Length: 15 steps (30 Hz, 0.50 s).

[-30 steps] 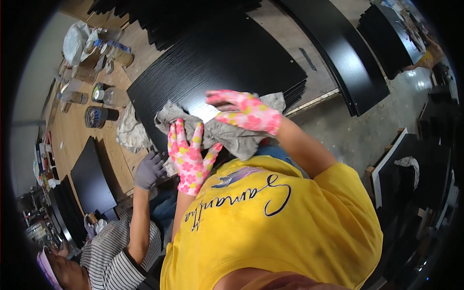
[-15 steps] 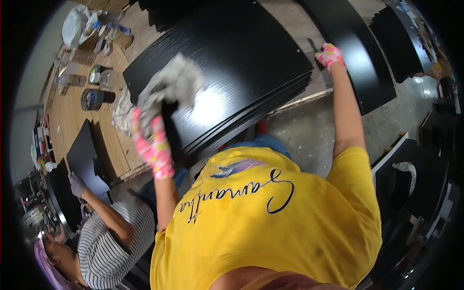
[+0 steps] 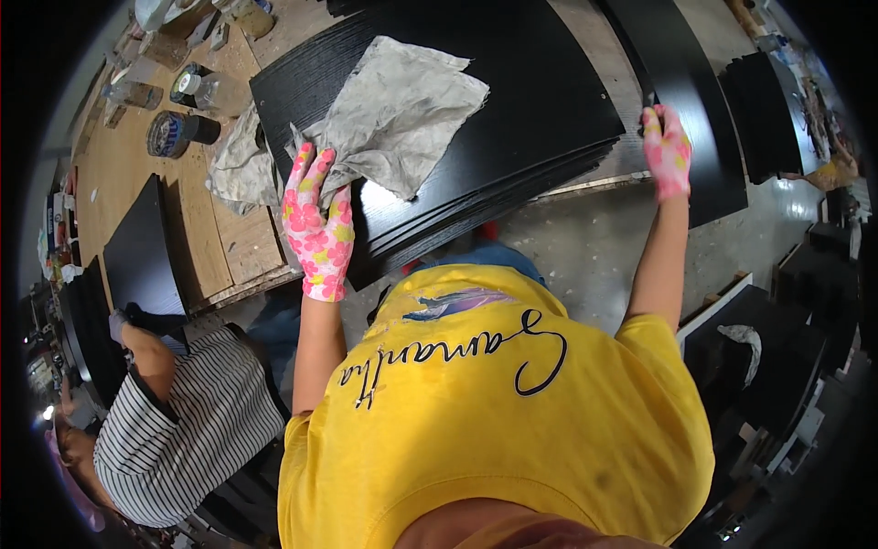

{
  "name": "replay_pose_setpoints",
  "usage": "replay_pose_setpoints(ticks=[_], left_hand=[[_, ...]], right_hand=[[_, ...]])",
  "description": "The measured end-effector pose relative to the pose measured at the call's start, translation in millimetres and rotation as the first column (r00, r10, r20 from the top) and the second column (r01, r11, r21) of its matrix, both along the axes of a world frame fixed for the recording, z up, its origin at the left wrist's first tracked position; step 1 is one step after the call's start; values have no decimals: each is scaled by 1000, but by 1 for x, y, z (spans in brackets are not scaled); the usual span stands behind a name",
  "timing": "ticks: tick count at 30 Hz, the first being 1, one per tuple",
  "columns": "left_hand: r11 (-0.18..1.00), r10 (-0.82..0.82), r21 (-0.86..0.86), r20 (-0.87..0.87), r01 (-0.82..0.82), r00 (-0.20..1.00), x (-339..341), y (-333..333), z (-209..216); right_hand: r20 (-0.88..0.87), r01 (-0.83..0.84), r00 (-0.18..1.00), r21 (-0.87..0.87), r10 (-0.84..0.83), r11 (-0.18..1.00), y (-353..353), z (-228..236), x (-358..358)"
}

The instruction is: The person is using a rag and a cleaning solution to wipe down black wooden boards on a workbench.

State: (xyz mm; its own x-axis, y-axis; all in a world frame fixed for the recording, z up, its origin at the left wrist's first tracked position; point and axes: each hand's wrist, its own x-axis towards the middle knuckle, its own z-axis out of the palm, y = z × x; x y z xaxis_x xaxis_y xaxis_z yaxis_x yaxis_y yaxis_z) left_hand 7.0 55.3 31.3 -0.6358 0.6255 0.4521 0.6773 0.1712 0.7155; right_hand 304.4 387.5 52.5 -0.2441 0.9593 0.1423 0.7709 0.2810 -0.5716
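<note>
My left hand (image 3: pixel 315 229), in a pink-flowered glove, grips the near corner of a grey-white rag (image 3: pixel 402 114). The rag lies spread over a stack of thin black boards (image 3: pixel 540 82) with a faint wood grain. A second crumpled rag (image 3: pixel 245 169) rests at the left edge of the stack. To the right, my right hand (image 3: pixel 668 154), gloved alike, is closed beside a long, curved-looking black board (image 3: pixel 702 110). A small dark thing shows at its fingertips, too little of it to name.
Jars and bottles, among them a round tin (image 3: pixel 167 134) and a clear bottle (image 3: pixel 219 92), stand on the wooden table (image 3: pixel 206 238) at left. A co-worker in a striped shirt (image 3: pixel 187 425) handles a black panel (image 3: pixel 146 252). More black boards (image 3: pixel 764 114) are stacked at far right.
The rag has gone from bunched and blurred to spread flat across the boards, further right. My right hand has shifted slightly right and down. The co-worker's arm has bent inward.
</note>
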Motion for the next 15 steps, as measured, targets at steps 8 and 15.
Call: replay_pose_setpoints(ticks=[8, 15], left_hand=[[997, -79, -28, -29, 79, 996, -5, 3, 6], [992, -124, -9, -23, 124, 992, -7, 3, 5]], right_hand=[[89, -421, 906, 307, 414, 854, -145, 0, -40], [174, -475, 879, 276, 443, 835, -179, -11, -41]])
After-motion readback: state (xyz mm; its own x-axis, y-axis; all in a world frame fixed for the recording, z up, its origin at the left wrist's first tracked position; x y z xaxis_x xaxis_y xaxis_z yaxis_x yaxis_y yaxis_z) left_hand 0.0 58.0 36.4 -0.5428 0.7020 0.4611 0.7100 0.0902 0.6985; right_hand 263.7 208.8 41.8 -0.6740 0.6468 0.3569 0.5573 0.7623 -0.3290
